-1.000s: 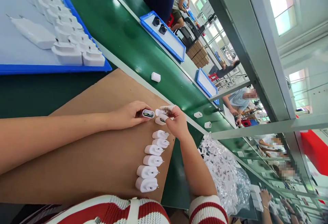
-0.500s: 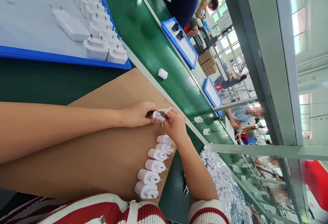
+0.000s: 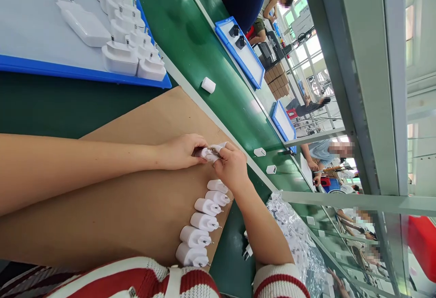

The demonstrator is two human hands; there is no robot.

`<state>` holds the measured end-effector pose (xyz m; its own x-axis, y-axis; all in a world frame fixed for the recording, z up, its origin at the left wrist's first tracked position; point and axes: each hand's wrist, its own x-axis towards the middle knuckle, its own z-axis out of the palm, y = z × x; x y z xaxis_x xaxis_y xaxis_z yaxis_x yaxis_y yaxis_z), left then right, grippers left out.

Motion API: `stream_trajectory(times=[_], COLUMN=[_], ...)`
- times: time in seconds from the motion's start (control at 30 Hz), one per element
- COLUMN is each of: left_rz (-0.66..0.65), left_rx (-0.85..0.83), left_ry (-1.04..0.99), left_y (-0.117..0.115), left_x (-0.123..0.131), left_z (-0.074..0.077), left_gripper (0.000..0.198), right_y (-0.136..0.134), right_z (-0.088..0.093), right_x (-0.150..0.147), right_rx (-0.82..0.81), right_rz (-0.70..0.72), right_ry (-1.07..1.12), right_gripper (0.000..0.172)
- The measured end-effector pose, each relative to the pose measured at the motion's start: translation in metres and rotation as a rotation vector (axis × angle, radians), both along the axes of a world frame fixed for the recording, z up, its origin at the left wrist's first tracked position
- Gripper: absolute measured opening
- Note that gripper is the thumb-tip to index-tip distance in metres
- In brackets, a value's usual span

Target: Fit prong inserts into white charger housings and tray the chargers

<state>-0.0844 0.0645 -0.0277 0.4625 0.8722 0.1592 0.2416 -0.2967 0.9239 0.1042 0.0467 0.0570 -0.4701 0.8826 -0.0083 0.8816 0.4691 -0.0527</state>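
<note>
My left hand and my right hand meet over a brown cardboard sheet. Both pinch the same small white charger plug between their fingertips. White tape or a finger cot covers a right fingertip. Just below my right hand a row of several white charger plugs lies on the cardboard, prongs pointing right.
A blue tray with several white chargers sits at upper left. Loose white plugs ride a green conveyor belt, with more blue trays further along. A clear bag of parts lies at right. Other people work along the line.
One second ago my hands were slightly apart, each holding a piece; they have come together on one white plug. The view shifted a little.
</note>
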Motion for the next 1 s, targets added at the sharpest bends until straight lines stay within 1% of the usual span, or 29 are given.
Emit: stream_trajectory(times=[0.07, 0.13, 0.27, 0.33, 0.4, 0.47, 0.53, 0.6, 0.67, 0.77, 0.83, 0.93, 1.0], left_rz=[0.005, 0.011, 0.021, 0.037, 0.047, 0.061, 0.107, 0.137, 0.107, 0.027, -0.008, -0.074, -0.153], left_rx=[0.003, 0.009, -0.010, -0.039, -0.075, -0.111, -0.125, -0.130, -0.131, -0.103, -0.057, 0.009, 0.035], left_ry=[-0.001, 0.002, 0.012, 0.002, -0.010, -0.009, 0.001, -0.011, -0.035, -0.013, 0.017, 0.028, 0.029], left_y=[0.000, 0.000, -0.002, -0.004, -0.006, -0.004, 0.001, 0.007, 0.013, 0.015, 0.012, 0.003, -0.008], left_x=[0.000, 0.001, 0.001, 0.001, 0.003, 0.006, 0.013, 0.022, 0.031, 0.043, 0.048, 0.051, 0.051], left_z=[0.000, 0.000, 0.000, 0.001, 0.004, 0.008, 0.013, 0.018, 0.020, 0.018, 0.016, 0.014, 0.015], left_gripper=[0.031, 0.033, 0.038, 0.041, 0.047, 0.052, 0.053, 0.052, 0.052, 0.052, 0.051, 0.049, 0.047], right_y=[0.000, 0.000, 0.003, 0.006, 0.008, 0.006, -0.001, -0.012, -0.025, -0.039, -0.045, -0.050, -0.056], right_z=[-0.001, -0.003, -0.007, -0.004, 0.002, 0.009, 0.012, 0.011, 0.005, -0.005, -0.008, -0.008, -0.006], right_x=[-0.003, -0.006, -0.010, -0.008, -0.002, 0.011, 0.028, 0.045, 0.058, 0.067, 0.070, 0.073, 0.078], right_rx=[-0.010, -0.006, -0.010, -0.039, -0.119, -0.171, -0.117, -0.040, -0.030, -0.072, -0.113, -0.147, -0.164], right_rz=[-0.005, -0.043, -0.133, -0.162, -0.213, -0.295, -0.372, -0.421, -0.424, -0.377, -0.355, -0.347, -0.355], right_ry=[-0.026, -0.027, 0.046, 0.083, 0.155, 0.313, 0.491, 0.582, 0.572, 0.478, 0.398, 0.331, 0.329], right_gripper=[0.020, 0.019, 0.014, 0.011, 0.017, 0.029, 0.036, 0.036, 0.040, 0.050, 0.046, 0.027, 0.016])
